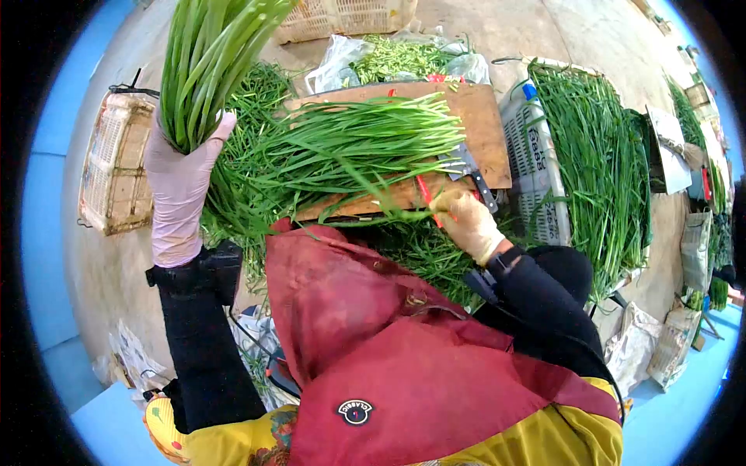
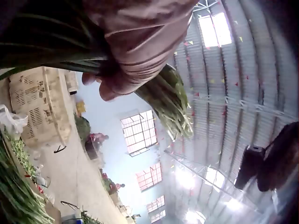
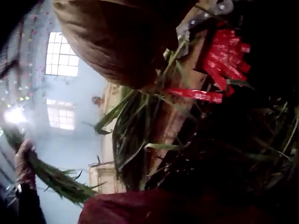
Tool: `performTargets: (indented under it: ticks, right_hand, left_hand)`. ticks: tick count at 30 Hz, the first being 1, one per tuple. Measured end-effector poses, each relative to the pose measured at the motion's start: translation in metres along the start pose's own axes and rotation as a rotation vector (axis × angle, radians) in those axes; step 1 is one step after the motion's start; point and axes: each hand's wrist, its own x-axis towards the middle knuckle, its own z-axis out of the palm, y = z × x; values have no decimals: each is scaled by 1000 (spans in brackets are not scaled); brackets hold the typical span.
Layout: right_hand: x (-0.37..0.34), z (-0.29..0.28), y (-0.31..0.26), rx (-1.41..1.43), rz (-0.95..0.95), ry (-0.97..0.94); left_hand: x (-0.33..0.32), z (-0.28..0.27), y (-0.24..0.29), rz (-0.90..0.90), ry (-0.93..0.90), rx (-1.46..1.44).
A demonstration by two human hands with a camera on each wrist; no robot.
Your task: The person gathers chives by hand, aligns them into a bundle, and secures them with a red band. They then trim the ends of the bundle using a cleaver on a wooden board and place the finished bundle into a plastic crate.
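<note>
The gloved left hand [image 1: 185, 175] grips a thick bunch of long green stalks [image 1: 206, 74], raised at the upper left; in the left wrist view its pale cut ends [image 2: 175, 112] stick out past the glove. The gloved right hand [image 1: 468, 221] pinches a red strip [image 1: 425, 190] and some thin green leaves at the board's near edge. More stalks [image 1: 365, 140] lie across the wooden board [image 1: 491, 116]. A knife [image 1: 480, 186] rests beside the right hand. In the right wrist view a pile of red strips [image 3: 224, 58] is near the right hand [image 3: 117, 42].
A crate of green leaves [image 1: 594, 171] stands right of the board. Behind it is a plastic bag of cut pieces [image 1: 404, 58]. A pale crate [image 1: 116, 167] stands at the left, another [image 1: 346, 17] at the back. Loose greens [image 1: 420, 252] lie below the board.
</note>
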Motion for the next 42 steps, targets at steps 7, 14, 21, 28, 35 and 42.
performTargets:
  ticks: [7, 14, 21, 28, 35, 42]
  right_hand:
    - [65, -55, -33, 170, -208, 126]
    - [123, -42, 39, -86, -39, 293]
    - [110, -4, 90, -224, 237, 263]
    - [89, -10, 111, 160, 228, 400]
    - [61, -47, 60, 256, 187, 378]
    - [70, 4, 37, -70, 150, -292]
  left_hand:
    - [67, -6, 17, 421, -139, 425]
    - [76, 119, 4, 424, -532, 373]
    - [-9, 247, -78, 181, -854, 575]
    - [-6, 249, -88, 236, -820, 565]
    - [-6, 238, -69, 208, -853, 636]
    - [-9, 234, -52, 114, -948, 581]
